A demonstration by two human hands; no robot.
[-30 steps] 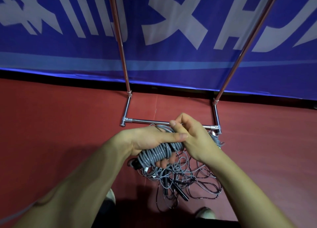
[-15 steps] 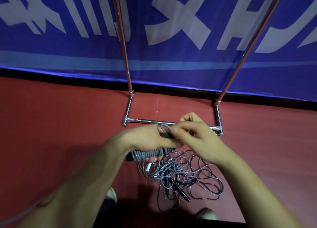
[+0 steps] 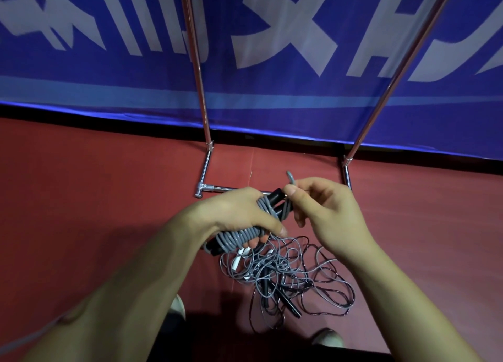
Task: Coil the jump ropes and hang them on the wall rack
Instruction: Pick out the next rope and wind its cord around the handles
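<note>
Your left hand [image 3: 239, 214] grips a coiled grey jump rope [image 3: 239, 238] wound around its black handles [image 3: 276, 195], while your right hand [image 3: 324, 214] pinches the loose end [image 3: 290, 177] just above; more ropes [image 3: 285, 274] lie tangled on the red floor [image 3: 109, 198] below, near the metal rack [image 3: 203, 122]

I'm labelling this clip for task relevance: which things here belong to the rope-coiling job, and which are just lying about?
Job: left hand gripping the coiled grey rope; right hand pinching its loose end; tangled rope pile; chrome rack.
Just there: blue banner; red floor; shoes.
</note>
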